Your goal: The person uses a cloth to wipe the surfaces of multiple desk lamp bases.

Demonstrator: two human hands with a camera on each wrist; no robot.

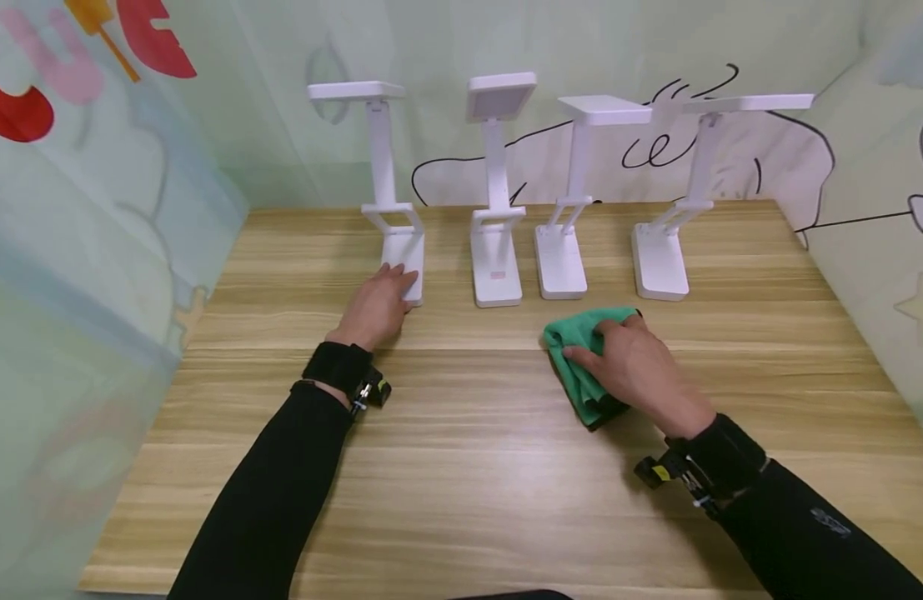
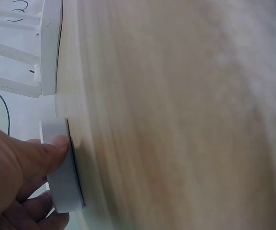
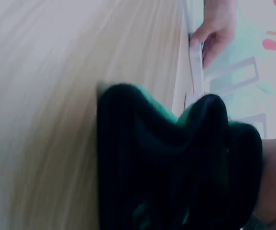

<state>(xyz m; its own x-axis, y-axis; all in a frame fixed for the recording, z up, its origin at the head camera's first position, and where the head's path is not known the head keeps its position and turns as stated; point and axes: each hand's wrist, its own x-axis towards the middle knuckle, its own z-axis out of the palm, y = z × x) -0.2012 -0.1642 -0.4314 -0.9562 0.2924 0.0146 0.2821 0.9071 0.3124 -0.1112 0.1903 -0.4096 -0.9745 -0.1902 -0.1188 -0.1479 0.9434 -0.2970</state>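
My left hand [image 1: 376,308] grips the front end of the base of the leftmost white desk lamp [image 1: 403,243]. In the left wrist view the thumb presses on the front edge of that lamp base [image 2: 65,189], with the other fingers around its side. On the right, my right hand [image 1: 644,367] holds a folded green cloth [image 1: 574,337] low over the table, thumb and fingers bunching it. That cloth [image 3: 176,163] fills the middle of the right wrist view, its near side dark, and covers most of the right hand's fingers there.
Three more white desk lamps stand to the right along the back edge: a second lamp [image 1: 497,267], a third lamp [image 1: 560,262] and a fourth lamp [image 1: 659,267]. The wooden table [image 1: 461,467] meets a printed wall covering [image 1: 266,100] behind and at the sides.
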